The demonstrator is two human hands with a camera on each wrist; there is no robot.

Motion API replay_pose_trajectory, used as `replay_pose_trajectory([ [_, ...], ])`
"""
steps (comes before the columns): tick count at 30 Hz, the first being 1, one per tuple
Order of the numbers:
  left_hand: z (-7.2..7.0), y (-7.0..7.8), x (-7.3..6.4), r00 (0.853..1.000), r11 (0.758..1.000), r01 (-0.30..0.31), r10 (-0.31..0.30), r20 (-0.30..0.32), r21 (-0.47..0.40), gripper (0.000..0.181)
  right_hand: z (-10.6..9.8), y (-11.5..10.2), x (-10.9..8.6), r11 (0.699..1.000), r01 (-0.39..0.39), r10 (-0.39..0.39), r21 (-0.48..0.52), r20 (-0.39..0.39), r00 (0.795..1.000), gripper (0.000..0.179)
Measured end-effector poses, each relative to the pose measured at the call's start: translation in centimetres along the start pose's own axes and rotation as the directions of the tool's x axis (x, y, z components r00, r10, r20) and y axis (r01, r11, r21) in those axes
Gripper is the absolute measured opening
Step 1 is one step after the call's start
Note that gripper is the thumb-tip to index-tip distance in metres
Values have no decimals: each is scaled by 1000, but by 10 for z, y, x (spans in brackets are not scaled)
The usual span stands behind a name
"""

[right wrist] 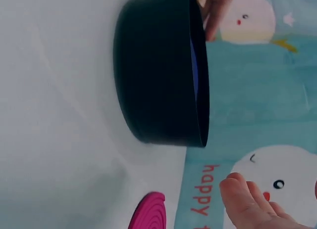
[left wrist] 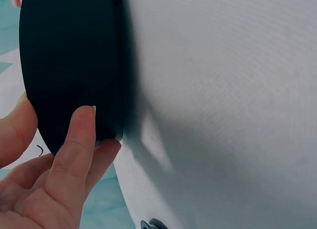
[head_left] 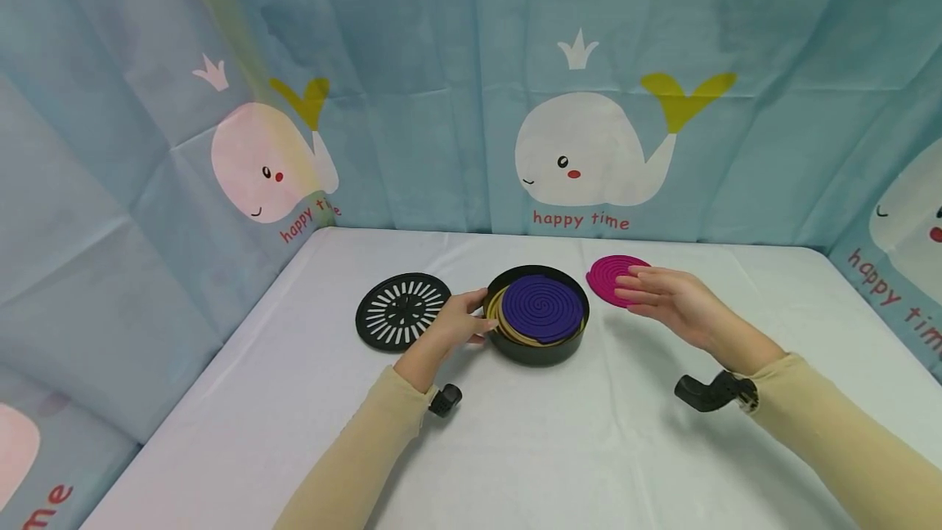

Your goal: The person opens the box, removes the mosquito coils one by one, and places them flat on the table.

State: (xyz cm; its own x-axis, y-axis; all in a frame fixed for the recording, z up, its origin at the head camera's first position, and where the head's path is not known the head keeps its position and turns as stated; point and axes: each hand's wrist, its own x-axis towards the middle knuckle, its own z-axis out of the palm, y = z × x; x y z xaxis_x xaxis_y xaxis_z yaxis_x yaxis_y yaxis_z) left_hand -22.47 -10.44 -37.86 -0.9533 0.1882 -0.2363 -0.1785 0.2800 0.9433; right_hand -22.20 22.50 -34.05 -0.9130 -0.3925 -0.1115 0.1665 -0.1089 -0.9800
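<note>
A round black container [head_left: 540,357] stands on the table. Inside, a purple spiral mat [head_left: 541,308] lies on top of yellow mats [head_left: 506,327], slightly off centre. My left hand [head_left: 458,317] holds the container's left side, with the thumb near the rim and fingers against the outer wall [left wrist: 74,55]. Raised to the right of the container, my right hand [head_left: 673,301] is empty, its fingers straight. Its fingertips overlap a pink spiral mat [head_left: 611,276] in the head view. That mat's edge also shows low in the right wrist view.
A black round disc with radial slots [head_left: 375,325] lies left of the container, partly behind my left hand. White cloth [head_left: 559,448] covers the table. Blue curtains with whale prints [head_left: 589,154] hang along the back and sides.
</note>
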Motion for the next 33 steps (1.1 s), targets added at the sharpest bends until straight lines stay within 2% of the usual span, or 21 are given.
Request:
replay_pose_trajectory([
  [8,0,-1,0,1000,1000,2,-2,-3,9,66,19,0,10,1000,12,-11,-5,60,998,64],
  [12,0,-2,1,1000,1000,1,-1,1,9,66,27,2,17,998,20,-15,-66,85,996,60],
  [16,-1,-3,2,1000,1000,2,-2,1,10,66,38,3,24,991,25,-14,-132,89,996,57],
  [21,-1,-3,1,1000,1000,2,-2,-2,22,67,49,9,35,989,14,0,-148,94,996,56],
  [25,-1,-1,1,1000,1000,6,-6,-1,15,67,54,13,45,988,3,14,-156,106,994,56],
  [33,0,1,1,1000,1000,1,-1,12,13,67,58,20,64,970,9,15,-243,98,995,54],
])
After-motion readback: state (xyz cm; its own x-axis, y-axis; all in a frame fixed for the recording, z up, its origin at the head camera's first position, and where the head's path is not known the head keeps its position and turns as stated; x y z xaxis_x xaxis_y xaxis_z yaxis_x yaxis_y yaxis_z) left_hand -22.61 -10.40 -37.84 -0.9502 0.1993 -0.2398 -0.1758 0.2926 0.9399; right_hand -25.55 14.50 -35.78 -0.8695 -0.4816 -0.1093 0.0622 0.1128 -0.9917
